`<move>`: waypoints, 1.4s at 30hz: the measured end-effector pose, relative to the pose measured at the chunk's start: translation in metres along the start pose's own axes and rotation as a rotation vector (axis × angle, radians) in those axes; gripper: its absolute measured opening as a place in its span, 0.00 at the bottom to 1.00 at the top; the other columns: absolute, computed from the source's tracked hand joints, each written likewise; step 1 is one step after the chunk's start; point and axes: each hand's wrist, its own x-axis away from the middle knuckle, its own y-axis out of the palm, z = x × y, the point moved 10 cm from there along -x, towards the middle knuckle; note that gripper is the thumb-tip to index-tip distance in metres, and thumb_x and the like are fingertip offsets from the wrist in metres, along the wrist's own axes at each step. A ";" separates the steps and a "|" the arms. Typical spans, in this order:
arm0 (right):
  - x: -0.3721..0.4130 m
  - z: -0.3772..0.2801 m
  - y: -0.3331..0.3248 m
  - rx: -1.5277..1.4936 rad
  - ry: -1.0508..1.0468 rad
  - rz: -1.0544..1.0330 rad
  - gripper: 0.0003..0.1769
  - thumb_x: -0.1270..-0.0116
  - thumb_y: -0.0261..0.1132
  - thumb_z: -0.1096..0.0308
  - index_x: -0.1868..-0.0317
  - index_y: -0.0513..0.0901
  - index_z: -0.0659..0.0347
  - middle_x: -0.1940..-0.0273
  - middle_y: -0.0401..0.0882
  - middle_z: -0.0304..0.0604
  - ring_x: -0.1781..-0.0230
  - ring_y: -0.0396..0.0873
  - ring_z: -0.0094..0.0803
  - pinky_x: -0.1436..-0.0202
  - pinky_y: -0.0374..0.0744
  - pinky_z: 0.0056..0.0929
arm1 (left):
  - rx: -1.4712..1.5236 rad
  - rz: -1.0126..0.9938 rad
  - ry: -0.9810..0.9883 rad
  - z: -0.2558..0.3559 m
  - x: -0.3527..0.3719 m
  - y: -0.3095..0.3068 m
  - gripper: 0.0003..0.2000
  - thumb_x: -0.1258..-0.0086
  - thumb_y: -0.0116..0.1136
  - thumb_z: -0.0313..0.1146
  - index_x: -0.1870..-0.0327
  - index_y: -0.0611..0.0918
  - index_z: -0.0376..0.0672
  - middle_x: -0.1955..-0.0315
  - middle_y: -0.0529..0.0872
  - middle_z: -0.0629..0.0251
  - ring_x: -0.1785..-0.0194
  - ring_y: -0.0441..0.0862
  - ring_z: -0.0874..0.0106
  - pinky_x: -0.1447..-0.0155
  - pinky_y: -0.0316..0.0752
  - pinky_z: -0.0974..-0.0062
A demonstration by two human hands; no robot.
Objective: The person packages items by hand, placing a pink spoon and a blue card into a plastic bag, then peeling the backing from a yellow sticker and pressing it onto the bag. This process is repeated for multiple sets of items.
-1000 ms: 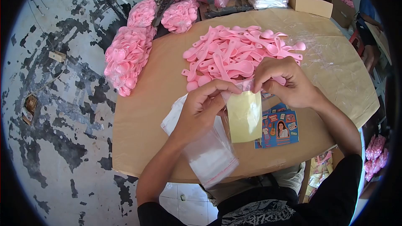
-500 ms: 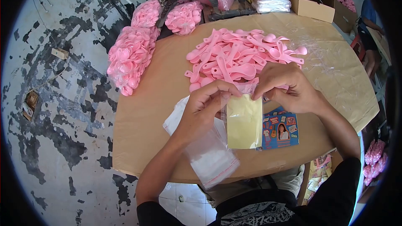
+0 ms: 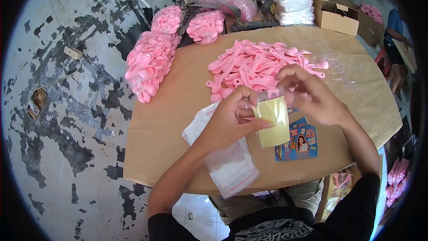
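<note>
A clear plastic bag with a pale yellow card inside is pinched between the thumb and fingers of my left hand, above the table. To the right of the bag's top, my right hand is slightly blurred, its fingers curved and apart, with nothing visible in them. Just beyond both hands lies a heap of pink plastic spoons. Below my left forearm rests a stack of flat clear bags with adhesive strips. Blue printed cards with a portrait on them lie under and right of the held bag.
Bulging bags of pink spoons sit along the table's left edge. At the back are a stack of wrapped clear packs and an open cardboard box. Brown paper covers the table. Another person is at the far right.
My right hand has come off the bag's top edge and moved right. My left thumb now lies across the front of the yellow card, and the bag is raised slightly. The view has shifted a little.
</note>
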 end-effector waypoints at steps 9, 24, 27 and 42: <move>0.049 -0.035 -0.065 0.568 0.145 -0.352 0.28 0.50 0.76 0.72 0.46 0.80 0.60 0.65 0.84 0.39 0.67 0.82 0.20 0.67 0.78 0.21 | -0.523 0.100 0.084 0.047 0.039 -0.074 0.22 0.34 0.62 0.27 0.39 0.73 0.40 0.45 0.80 0.59 0.44 0.80 0.69 0.41 0.74 0.71; 0.003 -0.004 0.127 0.724 0.059 -0.516 0.20 0.34 0.64 0.50 0.68 0.82 0.62 0.74 0.82 0.46 0.72 0.81 0.48 0.64 0.77 0.43 | -1.007 0.181 0.049 0.014 0.131 -0.047 0.16 0.40 0.68 0.34 0.51 0.83 0.42 0.42 0.79 0.61 0.36 0.73 0.61 0.34 0.69 0.65; -0.015 0.011 0.143 0.696 0.118 -0.575 0.21 0.33 0.64 0.50 0.68 0.82 0.63 0.77 0.81 0.46 0.75 0.81 0.44 0.66 0.77 0.40 | -1.058 0.278 0.181 0.015 0.144 -0.043 0.14 0.40 0.68 0.32 0.53 0.84 0.42 0.46 0.82 0.62 0.39 0.76 0.61 0.35 0.71 0.65; -0.017 0.014 0.129 0.301 0.104 -0.554 0.13 0.36 0.68 0.62 0.64 0.86 0.66 0.73 0.85 0.47 0.74 0.82 0.32 0.66 0.78 0.33 | -1.196 0.157 0.329 0.023 0.143 -0.012 0.15 0.39 0.65 0.27 0.50 0.84 0.42 0.45 0.83 0.62 0.36 0.76 0.61 0.32 0.69 0.60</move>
